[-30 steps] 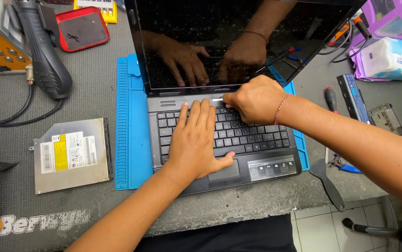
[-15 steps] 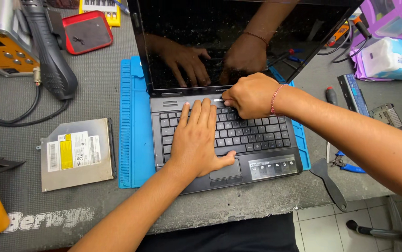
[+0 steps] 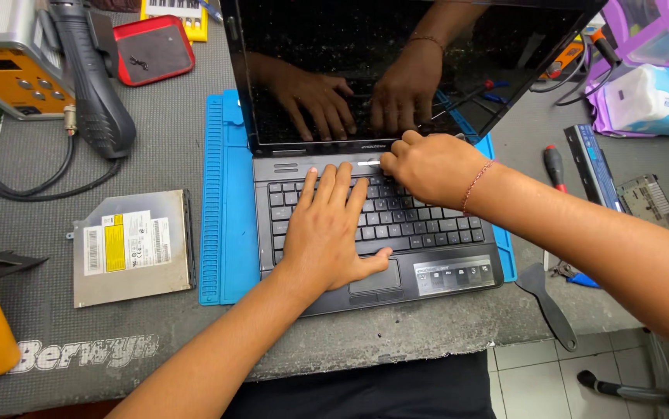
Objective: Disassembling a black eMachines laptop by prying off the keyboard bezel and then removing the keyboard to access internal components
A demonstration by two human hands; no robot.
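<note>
An open black laptop (image 3: 443,270) stands on a blue ribbed mat (image 3: 222,217) on a grey bench. My left hand (image 3: 333,229) lies flat on the keyboard (image 3: 428,225), fingers spread and thumb near the touchpad. My right hand (image 3: 431,167) is curled into a loose fist at the narrow strip above the keys. Its fingertips press on that strip just below the dark screen (image 3: 396,46). I see no tool in it. The screen mirrors both hands.
A silver optical drive (image 3: 129,247) lies left of the mat. A soldering station (image 3: 8,70), a black hot-air handle (image 3: 94,85) and a red tray (image 3: 152,48) sit at the back left. At the right are a screwdriver (image 3: 554,164), a black pry tool (image 3: 548,299) and a tissue pack (image 3: 649,97).
Both hands stay where they were on the laptop. Only the view has shifted a little.
</note>
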